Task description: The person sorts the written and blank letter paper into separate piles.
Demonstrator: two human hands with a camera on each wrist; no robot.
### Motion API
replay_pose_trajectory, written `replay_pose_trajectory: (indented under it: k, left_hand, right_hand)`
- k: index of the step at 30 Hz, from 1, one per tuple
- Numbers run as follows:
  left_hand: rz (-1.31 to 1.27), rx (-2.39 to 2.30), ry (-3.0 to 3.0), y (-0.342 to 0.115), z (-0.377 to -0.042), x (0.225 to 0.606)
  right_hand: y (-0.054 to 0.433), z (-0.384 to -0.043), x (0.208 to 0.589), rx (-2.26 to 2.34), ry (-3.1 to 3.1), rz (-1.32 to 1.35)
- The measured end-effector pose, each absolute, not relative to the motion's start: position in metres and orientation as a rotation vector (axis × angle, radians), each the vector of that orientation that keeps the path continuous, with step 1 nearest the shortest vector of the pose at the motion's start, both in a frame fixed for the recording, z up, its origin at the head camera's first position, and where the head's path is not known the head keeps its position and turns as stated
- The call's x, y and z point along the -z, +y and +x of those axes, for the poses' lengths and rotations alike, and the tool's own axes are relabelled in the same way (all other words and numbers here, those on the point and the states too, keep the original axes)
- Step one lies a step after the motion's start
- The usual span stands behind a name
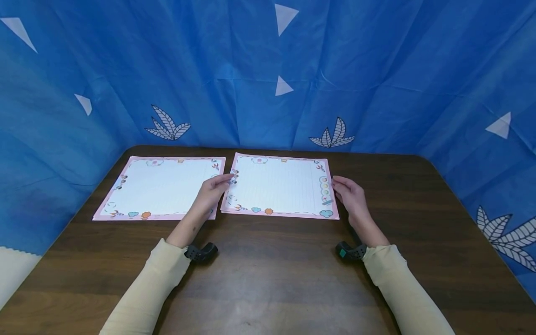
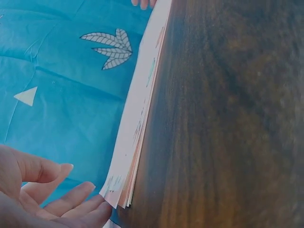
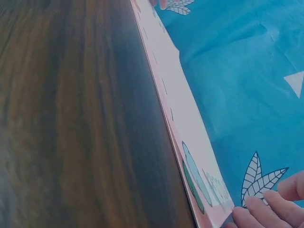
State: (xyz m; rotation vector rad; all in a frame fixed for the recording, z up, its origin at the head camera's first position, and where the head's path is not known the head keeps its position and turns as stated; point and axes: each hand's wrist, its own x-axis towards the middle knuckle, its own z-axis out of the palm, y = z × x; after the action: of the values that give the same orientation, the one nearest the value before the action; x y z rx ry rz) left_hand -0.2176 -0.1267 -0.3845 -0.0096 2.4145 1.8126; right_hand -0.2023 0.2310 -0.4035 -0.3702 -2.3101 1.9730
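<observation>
A stack of pink-bordered writing paper (image 1: 274, 186), with faint lines and small cartoon drawings round the rim, lies flat between the two hands. At its left edge, the fingers of my left hand (image 1: 214, 188) touch the sheets; in the left wrist view the thumb stands apart from the paper and the fingers are extended. Against the opposite edge rest the fingertips of my right hand (image 1: 351, 193), also fairly straight. The stack's sheet edges (image 2: 137, 152) look slightly uneven in the left wrist view. A second stack of the same paper (image 1: 163, 186) lies to the left, partly under my left forearm.
The dark wooden table (image 1: 276, 270) carries both stacks near its far edge. A blue curtain (image 1: 251, 60) with white triangles and leaf prints hangs behind and at the sides. Each wrist wears a black camera band (image 1: 202, 252).
</observation>
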Motion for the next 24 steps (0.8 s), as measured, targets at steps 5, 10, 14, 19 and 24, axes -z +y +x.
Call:
replay_pose_trajectory:
  k: [5, 10, 14, 19, 24]
  left_hand:
    - [-0.098, -1.888, 2.368, -0.127, -0.218, 0.384]
    - [-0.154, -1.925, 2.323, -0.128, -0.219, 0.384]
    - [-0.156, -1.923, 2.327, -0.128, -0.219, 0.384]
    - [-0.146, -1.924, 2.351, -0.129, -0.219, 0.384]
    - [-0.139, -1.936, 2.368, -0.132, -0.22, 0.388]
  right_hand:
    - [0.228, -0.201, 0.397, -1.989, -2.272, -0.397]
    - [0.226, -0.2, 0.392, -1.972, -2.294, -0.438]
    - [0.226, -0.2, 0.393, -1.948, -2.332, -0.439]
    - [0.227, -0.2, 0.396, -1.929, -2.358, -0.401]
    - [0.228, -0.2, 0.397, -1.916, -2.371, -0.397]
